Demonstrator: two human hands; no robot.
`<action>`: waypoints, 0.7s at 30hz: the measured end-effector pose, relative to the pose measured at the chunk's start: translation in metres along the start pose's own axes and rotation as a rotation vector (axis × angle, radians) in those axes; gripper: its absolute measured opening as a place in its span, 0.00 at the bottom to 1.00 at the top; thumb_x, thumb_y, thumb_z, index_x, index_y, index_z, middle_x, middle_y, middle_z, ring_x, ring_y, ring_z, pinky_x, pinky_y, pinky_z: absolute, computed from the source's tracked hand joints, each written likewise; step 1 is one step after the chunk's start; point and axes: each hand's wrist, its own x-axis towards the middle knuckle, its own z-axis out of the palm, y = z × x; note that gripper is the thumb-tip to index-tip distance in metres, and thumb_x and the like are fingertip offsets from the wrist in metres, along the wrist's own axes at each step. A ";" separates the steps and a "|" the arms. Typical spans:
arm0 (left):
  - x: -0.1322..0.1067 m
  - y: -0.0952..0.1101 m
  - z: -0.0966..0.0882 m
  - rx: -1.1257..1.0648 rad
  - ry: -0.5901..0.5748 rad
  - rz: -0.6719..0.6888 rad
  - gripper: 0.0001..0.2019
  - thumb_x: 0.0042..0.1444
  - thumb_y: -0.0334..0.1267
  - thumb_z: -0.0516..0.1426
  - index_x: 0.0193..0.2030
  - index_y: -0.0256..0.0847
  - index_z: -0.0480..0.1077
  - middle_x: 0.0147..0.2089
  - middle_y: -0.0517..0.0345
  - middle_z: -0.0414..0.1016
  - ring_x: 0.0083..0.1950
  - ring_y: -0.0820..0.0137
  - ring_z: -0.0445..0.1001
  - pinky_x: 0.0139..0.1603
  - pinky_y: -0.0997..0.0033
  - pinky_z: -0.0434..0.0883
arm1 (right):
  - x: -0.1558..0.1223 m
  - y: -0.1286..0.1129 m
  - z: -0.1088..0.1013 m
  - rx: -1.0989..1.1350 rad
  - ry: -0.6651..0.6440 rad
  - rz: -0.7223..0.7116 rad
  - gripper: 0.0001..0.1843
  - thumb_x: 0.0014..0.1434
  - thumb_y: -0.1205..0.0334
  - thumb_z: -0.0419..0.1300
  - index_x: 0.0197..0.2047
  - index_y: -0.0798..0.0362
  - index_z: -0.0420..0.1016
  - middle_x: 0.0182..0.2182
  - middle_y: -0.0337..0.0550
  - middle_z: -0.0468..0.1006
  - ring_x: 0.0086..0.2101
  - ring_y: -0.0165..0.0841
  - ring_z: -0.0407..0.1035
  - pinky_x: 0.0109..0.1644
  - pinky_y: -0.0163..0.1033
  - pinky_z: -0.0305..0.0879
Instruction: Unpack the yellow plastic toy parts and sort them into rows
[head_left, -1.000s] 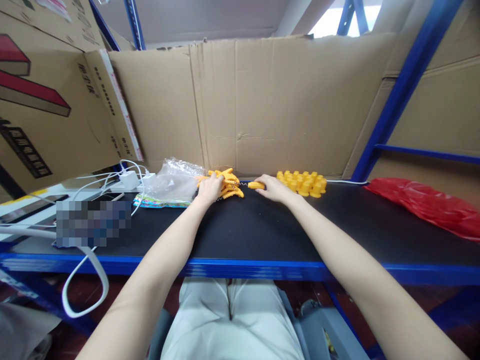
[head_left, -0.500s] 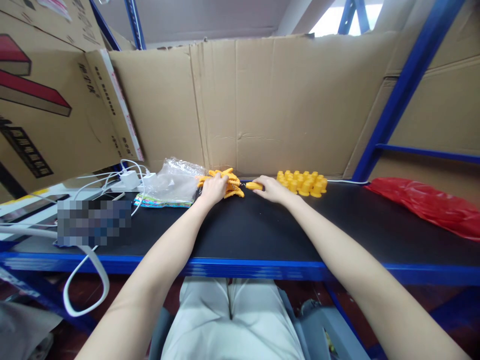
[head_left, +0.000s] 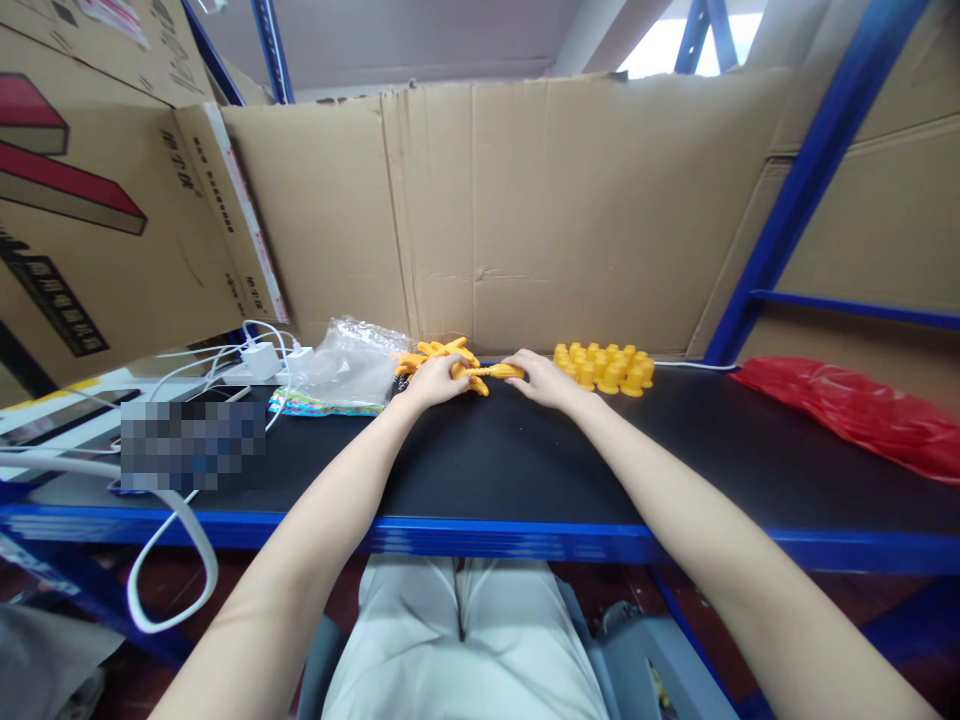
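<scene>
Orange piece (head_left: 498, 371), centre of the frame. On my remote feed, largest first: black shelf top (head_left: 510, 460), below mid-frame; yellow cluster (head_left: 609, 375), right of centre; orange heap (head_left: 448, 348), left of centre; right hand (head_left: 547, 378), fingers pinched on the piece's right end; left hand (head_left: 433, 382), fingertips at its left end, grip I cannot tell. Long axis: left to right, between both hands, neither clearly nearer.

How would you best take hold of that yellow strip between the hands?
Probably by its two ends, one hand from each side: the strip looks slender and lies crosswise, its ends at the left hand and right hand.
</scene>
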 end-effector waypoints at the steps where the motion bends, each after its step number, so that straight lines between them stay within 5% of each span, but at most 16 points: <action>1: 0.000 0.001 -0.001 0.004 -0.008 -0.017 0.15 0.54 0.42 0.54 0.47 0.42 0.71 0.42 0.52 0.77 0.46 0.61 0.75 0.46 0.62 0.69 | 0.000 0.000 0.000 0.007 0.003 -0.003 0.15 0.58 0.65 0.56 0.50 0.56 0.72 0.42 0.49 0.72 0.40 0.35 0.69 0.47 0.41 0.63; 7: -0.003 0.003 -0.002 0.086 -0.007 -0.020 0.14 0.54 0.43 0.55 0.46 0.43 0.71 0.42 0.52 0.77 0.45 0.61 0.75 0.44 0.64 0.68 | 0.002 0.002 0.000 0.139 0.012 0.081 0.21 0.53 0.66 0.61 0.51 0.56 0.70 0.45 0.50 0.72 0.45 0.37 0.69 0.52 0.46 0.64; 12: -0.003 -0.003 -0.002 0.114 -0.004 -0.018 0.15 0.54 0.45 0.55 0.45 0.41 0.71 0.41 0.51 0.77 0.44 0.60 0.75 0.43 0.65 0.68 | 0.002 0.007 -0.001 0.528 -0.069 0.281 0.27 0.49 0.69 0.64 0.53 0.56 0.66 0.48 0.50 0.71 0.40 0.31 0.72 0.50 0.43 0.68; 18: -0.003 -0.003 -0.002 0.129 0.036 -0.025 0.15 0.55 0.46 0.55 0.46 0.42 0.70 0.40 0.52 0.77 0.44 0.62 0.75 0.43 0.66 0.67 | 0.003 0.001 -0.006 0.853 -0.094 0.480 0.09 0.59 0.61 0.59 0.41 0.57 0.69 0.33 0.45 0.76 0.30 0.29 0.74 0.41 0.38 0.71; 21: -0.003 -0.001 -0.001 0.139 0.029 -0.019 0.14 0.55 0.45 0.55 0.46 0.43 0.70 0.41 0.52 0.78 0.45 0.61 0.75 0.43 0.66 0.67 | 0.003 -0.003 -0.006 0.895 -0.120 0.554 0.15 0.62 0.53 0.55 0.34 0.58 0.69 0.27 0.44 0.76 0.25 0.27 0.72 0.33 0.33 0.69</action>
